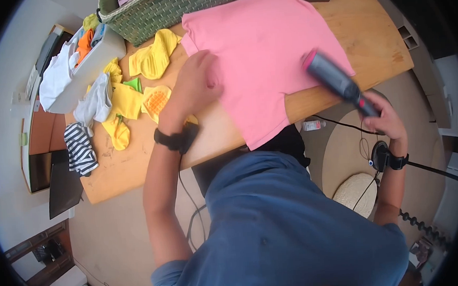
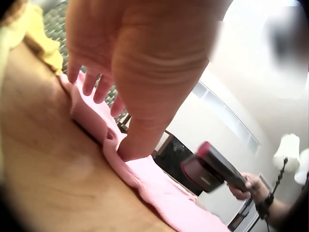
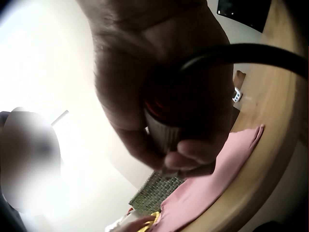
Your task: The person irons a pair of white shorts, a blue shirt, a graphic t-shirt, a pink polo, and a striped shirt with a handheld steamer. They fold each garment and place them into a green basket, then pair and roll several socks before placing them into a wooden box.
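Observation:
A pink short-sleeved shirt (image 1: 265, 46) lies spread on the wooden table. My left hand (image 1: 196, 82) is at its left edge; in the left wrist view the thumb (image 2: 137, 140) touches the fabric while the other fingers reach out apart from it. My right hand (image 1: 387, 117) grips the handle of a grey handheld appliance with a pink end, shaped like a hair dryer (image 1: 332, 76). It is raised over the shirt's lower right part, blurred in the head view. A black cord (image 3: 260, 53) leaves the handle's base.
Yellow socks (image 1: 153, 56), a grey garment (image 1: 95, 101) and a striped cloth (image 1: 80, 147) lie on the table's left. Behind stand a woven green basket (image 1: 179, 12) and a white bin (image 1: 113, 42) of clothes. The table's front edge (image 1: 214, 154) runs close to my body.

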Demonstrator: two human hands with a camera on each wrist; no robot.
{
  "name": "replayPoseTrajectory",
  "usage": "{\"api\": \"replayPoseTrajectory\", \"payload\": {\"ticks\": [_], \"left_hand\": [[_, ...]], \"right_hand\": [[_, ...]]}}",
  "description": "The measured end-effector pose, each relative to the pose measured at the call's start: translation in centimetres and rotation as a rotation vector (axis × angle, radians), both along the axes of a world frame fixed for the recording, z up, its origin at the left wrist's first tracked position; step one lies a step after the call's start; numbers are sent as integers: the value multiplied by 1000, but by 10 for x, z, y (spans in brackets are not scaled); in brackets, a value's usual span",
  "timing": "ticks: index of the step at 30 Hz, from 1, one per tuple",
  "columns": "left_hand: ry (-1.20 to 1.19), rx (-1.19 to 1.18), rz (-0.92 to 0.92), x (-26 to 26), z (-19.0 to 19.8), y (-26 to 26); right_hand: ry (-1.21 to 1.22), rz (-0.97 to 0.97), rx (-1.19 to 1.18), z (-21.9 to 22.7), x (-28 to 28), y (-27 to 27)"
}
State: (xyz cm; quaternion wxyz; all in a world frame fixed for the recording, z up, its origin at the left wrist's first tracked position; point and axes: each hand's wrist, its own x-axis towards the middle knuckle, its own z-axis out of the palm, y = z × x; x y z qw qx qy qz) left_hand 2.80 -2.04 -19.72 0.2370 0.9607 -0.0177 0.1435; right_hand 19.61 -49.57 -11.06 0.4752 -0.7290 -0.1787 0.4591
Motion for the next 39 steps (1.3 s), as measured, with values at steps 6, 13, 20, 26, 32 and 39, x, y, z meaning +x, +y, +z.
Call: {"api": "replayPoseTrajectory", "payload": {"ticks": [6, 13, 20, 26, 32, 39], "left_hand": [[38, 89, -257, -37, 39, -62], [193, 37, -277, -59, 33, -83], [148, 116, -268, -73, 18, -101], [-21, -253, -337, -83, 13, -101], [21, -604, -300, -95, 39, -94], [-18, -844, -131, -93, 47, -80]], "right_hand": [[-1064, -191, -239, -54, 84, 6], [-1308, -219, -515, -87, 157, 9], [-1146, 172, 14, -52, 34, 80], [-1249, 394, 68, -59, -30, 102], [-1298, 388, 124, -89, -39, 80], [-1224, 251, 106, -72, -20, 80]]}}
